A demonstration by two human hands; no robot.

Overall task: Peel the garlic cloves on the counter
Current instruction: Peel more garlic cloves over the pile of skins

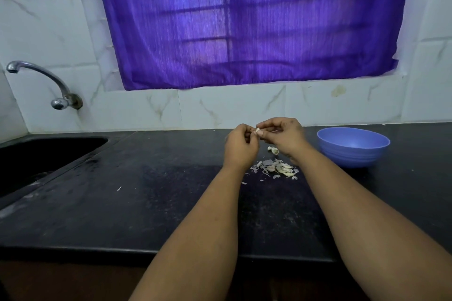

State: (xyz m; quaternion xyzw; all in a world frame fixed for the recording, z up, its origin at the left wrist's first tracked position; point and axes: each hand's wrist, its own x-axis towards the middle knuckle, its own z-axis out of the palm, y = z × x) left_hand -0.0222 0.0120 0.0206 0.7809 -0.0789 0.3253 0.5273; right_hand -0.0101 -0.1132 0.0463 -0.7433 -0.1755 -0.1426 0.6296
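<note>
Both my hands are raised over the far side of the black counter point(151, 198). A small pale garlic clove point(257, 131) sits between them, pinched by the fingertips of my left hand point(241, 146) and my right hand point(285, 134). Most of the clove is hidden by the fingers. Below my right hand another garlic piece point(274, 149) lies on the counter. A heap of peeled skins point(277, 168) lies between my wrists.
A blue plastic bowl point(353, 148) stands to the right of my hands. A black sink point(36, 156) is sunk into the counter at the left, with a chrome tap point(39, 80) on the tiled wall above it. A purple curtain point(244, 19) covers the window.
</note>
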